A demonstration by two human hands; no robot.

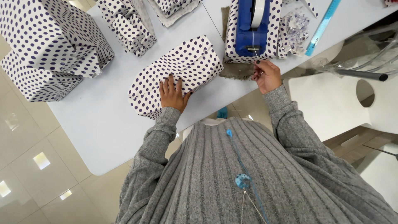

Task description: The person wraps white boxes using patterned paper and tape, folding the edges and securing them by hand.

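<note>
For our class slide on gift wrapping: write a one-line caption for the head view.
Left hand presses flat on a polka-dot wrapped box while the right hand pulls tape from a blue dispenser.

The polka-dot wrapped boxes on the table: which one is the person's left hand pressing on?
The left hand lies flat on the wrapped box at the near table edge, mid-picture. The big boxes at far left and the smaller one behind lie untouched.

Big dotted parcel [49, 45] sits far left on the white table [103, 124], a smaller wrapped box [128, 25] beside it. Top right, a blue ruler [322, 27] lies slanted, next to crumpled clear stuff [295, 29], possibly cellophane. White chair [331, 103] stands right.
</note>
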